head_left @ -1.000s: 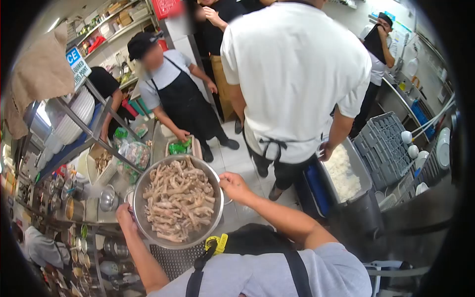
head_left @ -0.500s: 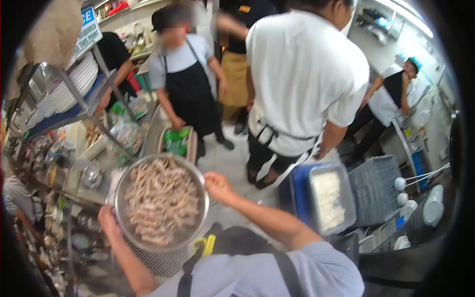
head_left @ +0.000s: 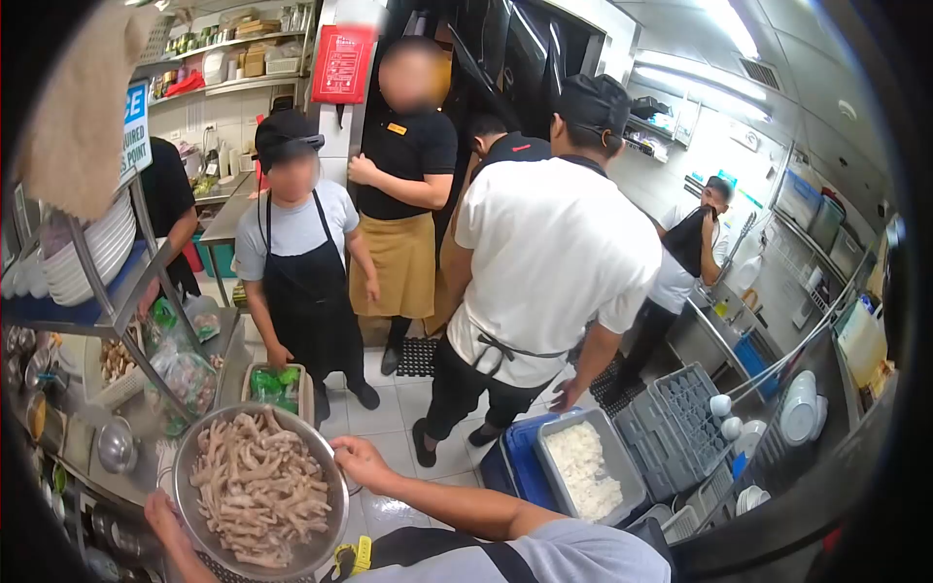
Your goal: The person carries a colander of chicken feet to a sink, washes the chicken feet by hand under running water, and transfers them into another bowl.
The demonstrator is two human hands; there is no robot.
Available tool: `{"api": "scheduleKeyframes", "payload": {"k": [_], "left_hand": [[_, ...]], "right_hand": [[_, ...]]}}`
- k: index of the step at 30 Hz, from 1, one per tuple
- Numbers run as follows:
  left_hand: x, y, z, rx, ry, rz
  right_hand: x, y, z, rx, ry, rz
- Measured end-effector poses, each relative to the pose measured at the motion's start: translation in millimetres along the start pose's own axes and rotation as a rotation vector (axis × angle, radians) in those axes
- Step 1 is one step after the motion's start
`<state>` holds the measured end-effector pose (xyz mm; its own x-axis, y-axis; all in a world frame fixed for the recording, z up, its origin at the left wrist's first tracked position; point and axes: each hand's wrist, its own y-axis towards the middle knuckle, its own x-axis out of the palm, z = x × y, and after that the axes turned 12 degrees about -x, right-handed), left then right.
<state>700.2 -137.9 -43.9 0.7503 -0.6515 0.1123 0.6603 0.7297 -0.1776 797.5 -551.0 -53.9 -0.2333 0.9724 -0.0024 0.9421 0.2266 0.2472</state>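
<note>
A large round metal basin [head_left: 335, 525] full of pale chicken feet [head_left: 258, 486] is in front of me at the lower left. My left hand [head_left: 165, 517] is closed on its left side, the fingers partly hidden. On the opposite side, my right hand [head_left: 360, 462] grips the rim, with that arm reaching across from the right. The basin tilts a little, so the heaped feet face me.
A co-worker in a black apron [head_left: 309, 262] stands beyond the basin, near a crate with green bags [head_left: 277, 389]. Another in a white shirt [head_left: 554, 257] stands ahead. A tub of white food [head_left: 583, 471] and grey racks [head_left: 671, 418] are right; a metal shelf with plates [head_left: 92, 257] is left.
My view has tilted up and turned, showing more of the room. The basin, still in both hands, sits lower and farther left in view. The co-worker in white now stands with an arm toward the tub.
</note>
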Motion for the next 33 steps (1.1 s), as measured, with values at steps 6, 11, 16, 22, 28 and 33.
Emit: {"api": "scheduleKeyframes", "payload": {"k": [6, 11, 16, 22, 28, 33], "left_hand": [[1.3, 3.7, -1.9, 0.015, 0.109, 0.096], [63.5, -57.5, 10.4, -0.05, 0.088, 0.1], [107.7, -101.2, -1.9, 0.009, 0.074, 0.227], [90.1, -137.8, -18.0, 0.023, 0.03, 0.258], [50.4, -137.8, -32.5, 0.03, 0.037, 0.419], [30.9, -118.6, -40.2, 0.014, -0.009, 0.451]], "right_hand": [[-10.0, 11.2, 7.2, 0.032, 0.027, 0.03], [-84.2, 20.3, 14.0, 0.005, 0.145, 0.036], [-133.7, 32.8, -13.4, 0.126, 0.009, 0.001], [-142.7, 36.6, -2.9, 0.005, 0.058, -0.048], [-110.7, 56.5, 13.1, 0.059, -0.004, -0.197], [-62.7, 87.9, 40.4, 0.045, 0.047, -0.237]]}}
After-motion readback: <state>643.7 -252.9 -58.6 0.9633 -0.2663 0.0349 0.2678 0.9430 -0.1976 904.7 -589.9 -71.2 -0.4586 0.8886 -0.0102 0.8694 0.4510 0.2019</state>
